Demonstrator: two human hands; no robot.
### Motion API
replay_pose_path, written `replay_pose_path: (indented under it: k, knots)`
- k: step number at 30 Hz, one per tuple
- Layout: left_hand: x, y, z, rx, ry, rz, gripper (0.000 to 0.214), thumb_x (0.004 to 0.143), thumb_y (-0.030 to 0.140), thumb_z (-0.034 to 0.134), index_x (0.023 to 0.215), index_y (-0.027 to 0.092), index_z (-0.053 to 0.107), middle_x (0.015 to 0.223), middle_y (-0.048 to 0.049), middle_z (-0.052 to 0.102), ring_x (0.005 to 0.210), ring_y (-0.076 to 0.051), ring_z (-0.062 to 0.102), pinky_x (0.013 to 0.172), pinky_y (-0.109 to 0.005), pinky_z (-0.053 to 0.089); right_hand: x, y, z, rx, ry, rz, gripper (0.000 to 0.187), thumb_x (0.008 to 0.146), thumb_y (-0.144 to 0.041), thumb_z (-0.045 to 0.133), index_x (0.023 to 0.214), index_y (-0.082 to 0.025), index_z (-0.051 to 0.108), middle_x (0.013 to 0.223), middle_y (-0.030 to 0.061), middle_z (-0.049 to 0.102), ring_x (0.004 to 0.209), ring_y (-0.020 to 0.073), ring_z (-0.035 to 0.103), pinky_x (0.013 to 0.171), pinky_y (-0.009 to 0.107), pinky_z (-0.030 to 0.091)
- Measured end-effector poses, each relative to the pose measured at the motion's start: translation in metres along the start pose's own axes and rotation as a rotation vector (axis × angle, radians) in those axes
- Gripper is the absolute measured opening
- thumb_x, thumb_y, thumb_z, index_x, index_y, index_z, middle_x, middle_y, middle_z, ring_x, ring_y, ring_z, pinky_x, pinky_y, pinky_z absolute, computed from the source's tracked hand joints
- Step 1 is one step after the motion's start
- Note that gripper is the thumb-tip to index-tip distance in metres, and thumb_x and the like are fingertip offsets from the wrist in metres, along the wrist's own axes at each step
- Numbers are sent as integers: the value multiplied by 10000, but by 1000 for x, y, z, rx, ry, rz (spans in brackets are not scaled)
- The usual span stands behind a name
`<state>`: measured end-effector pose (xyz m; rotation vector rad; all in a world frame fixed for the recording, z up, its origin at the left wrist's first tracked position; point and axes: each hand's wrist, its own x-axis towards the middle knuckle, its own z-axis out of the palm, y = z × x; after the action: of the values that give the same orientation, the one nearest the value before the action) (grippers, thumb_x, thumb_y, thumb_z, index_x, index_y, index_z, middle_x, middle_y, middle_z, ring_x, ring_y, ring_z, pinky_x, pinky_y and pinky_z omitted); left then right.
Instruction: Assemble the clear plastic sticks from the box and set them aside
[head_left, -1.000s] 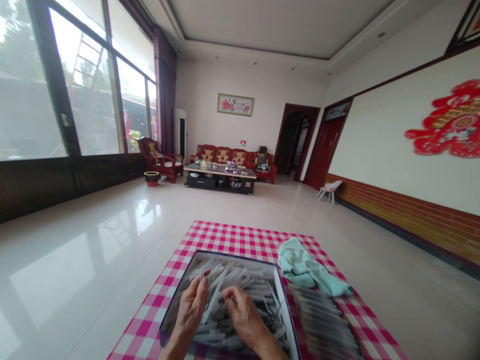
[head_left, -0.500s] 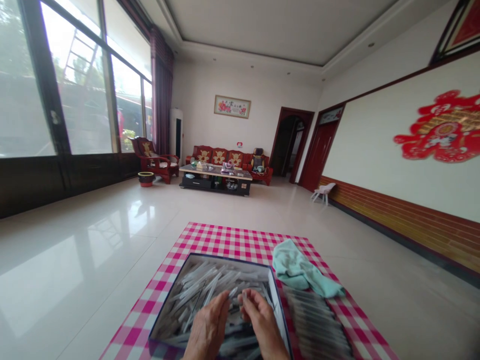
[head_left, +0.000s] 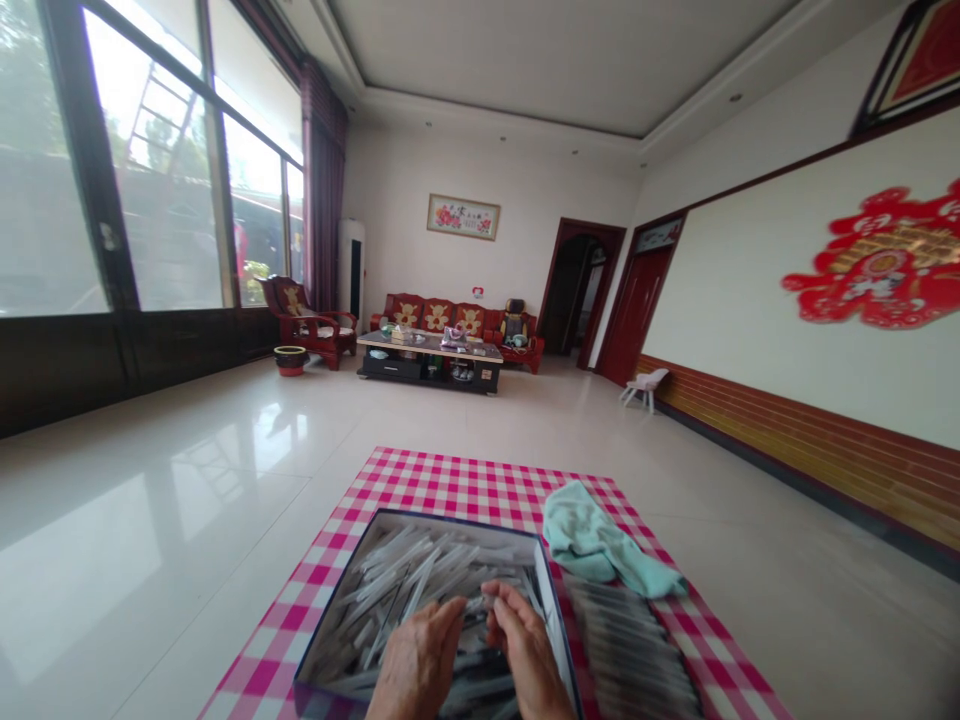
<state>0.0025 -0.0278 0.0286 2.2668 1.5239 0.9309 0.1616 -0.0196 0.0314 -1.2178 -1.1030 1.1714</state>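
Note:
An open cardboard box with a dark blue rim [head_left: 420, 518] lies on a pink-and-white checked cloth [head_left: 450, 480] and holds many loose, clear plastic tubes [head_left: 397, 580]. My left hand [head_left: 416, 662] and my right hand [head_left: 526, 650] sit close together above the box's near part. The right fingers pinch a thin clear tube [head_left: 476, 604]. The left fingertips curl right next to it, but I cannot tell if they grip it. The hands hide the box's near contents. To the right of the box lies a blurred row of similar tubes [head_left: 626, 645], below a crumpled mint-green towel [head_left: 604, 540].
The cloth lies on a glossy tile floor [head_left: 150, 500]. Far ahead stand a low coffee table [head_left: 427, 355] and a red wooden sofa [head_left: 442, 315]. Large windows [head_left: 165, 170] line the left side. No other person is visible.
My hands have drawn together and moved toward the box's near edge. The view has shifted slightly, with the box lower and further left.

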Motion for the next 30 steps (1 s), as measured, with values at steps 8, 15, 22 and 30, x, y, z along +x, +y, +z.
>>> replay_pose_path:
  k: [8, 15, 22, 30]
  knots:
    - [-2, 7, -5, 111, -67, 49, 320, 949, 242, 342, 994, 252, 659, 753, -30, 669, 675, -184, 680, 556, -244, 436, -3, -5, 3, -179, -24, -78, 261, 783, -363, 537, 921, -204, 692, 594, -15, 563, 576, 177, 521, 546, 268, 415]
    - [-3, 1, 0, 36, -25, 44, 277, 935, 215, 369, 934, 229, 645, 773, -15, 689, 720, -164, 685, 608, -235, 434, -3, -3, 3, -26, -41, 2, 319, 767, -424, 631, 973, -188, 688, 763, 23, 678, 676, 185, 593, 656, 285, 481]
    - [-3, -3, 4, 34, -33, 18, 314, 945, 240, 367, 717, 212, 581, 660, -2, 663, 622, -154, 642, 571, -255, 399, -2, 0, -1, 58, -96, 48, 305, 753, -422, 672, 972, -214, 715, 918, 55, 734, 771, 215, 645, 725, 317, 491]
    - [-6, -5, 7, 135, -37, 89, 297, 919, 189, 382, 723, 215, 603, 679, -3, 670, 630, -155, 656, 534, -262, 376, -1, 4, -5, 73, -135, 108, 286, 702, -415, 729, 882, -193, 731, 786, 28, 732, 624, 163, 621, 610, 267, 468]
